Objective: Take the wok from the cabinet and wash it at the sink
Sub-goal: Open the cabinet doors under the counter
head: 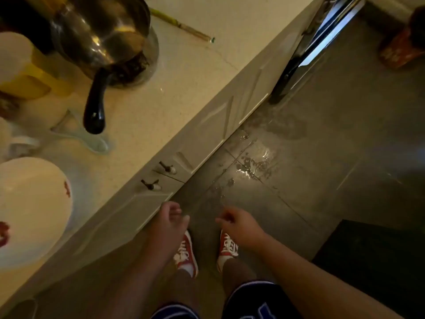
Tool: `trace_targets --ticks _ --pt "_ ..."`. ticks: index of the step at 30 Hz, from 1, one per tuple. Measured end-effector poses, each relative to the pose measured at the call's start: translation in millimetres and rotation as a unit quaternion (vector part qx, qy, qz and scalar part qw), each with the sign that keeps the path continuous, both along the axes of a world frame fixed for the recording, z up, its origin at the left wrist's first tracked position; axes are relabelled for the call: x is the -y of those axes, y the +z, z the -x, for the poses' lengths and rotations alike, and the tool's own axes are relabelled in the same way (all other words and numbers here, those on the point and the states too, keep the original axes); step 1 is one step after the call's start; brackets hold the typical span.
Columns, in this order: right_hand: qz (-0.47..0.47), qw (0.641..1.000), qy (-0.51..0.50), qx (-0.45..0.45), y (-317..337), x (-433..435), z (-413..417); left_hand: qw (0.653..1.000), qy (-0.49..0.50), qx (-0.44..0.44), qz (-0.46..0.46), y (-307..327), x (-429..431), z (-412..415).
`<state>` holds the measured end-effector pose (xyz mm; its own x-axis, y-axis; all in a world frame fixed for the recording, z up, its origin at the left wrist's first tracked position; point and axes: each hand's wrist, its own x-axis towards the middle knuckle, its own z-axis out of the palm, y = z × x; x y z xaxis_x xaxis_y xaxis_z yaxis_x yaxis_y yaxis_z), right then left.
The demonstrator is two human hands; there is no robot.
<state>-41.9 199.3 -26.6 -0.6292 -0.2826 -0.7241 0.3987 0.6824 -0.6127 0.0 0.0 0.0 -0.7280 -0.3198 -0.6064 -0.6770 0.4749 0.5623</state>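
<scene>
Empty hands point(170, 217) point(239, 223) low — wok point(103, 35) handle toward camera.

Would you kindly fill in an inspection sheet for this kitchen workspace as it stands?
Surface: pale countertop, partly bare.
Job's things: cabinet doors shut; wok and sink not seen.
Clutter: steel pan with black handle, white bowl, yellow container, pale scoop.
Hands: left hand and right hand both empty, low before the cabinets.
Cables: nothing seen.
Surroundings: wet patch on dark floor; black mat.
</scene>
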Motion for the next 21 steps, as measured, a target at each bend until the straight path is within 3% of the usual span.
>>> trace_targets --ticks 5,10,21 --pt "0.104 0.992 -0.019 -0.067 -32.0 65.8 51.0 0.997 0.046 -0.059 0.020 -32.9 10.8 44.8" --pt "0.139 0.972 -0.056 -0.183 -60.9 112.5 77.6 0.996 0.028 -0.076 0.023 -66.3 28.1 49.8" --pt "0.178 0.960 -0.075 -0.205 -94.4 139.3 68.1 0.993 -0.003 -0.120 0.007 -83.9 40.8 32.2"
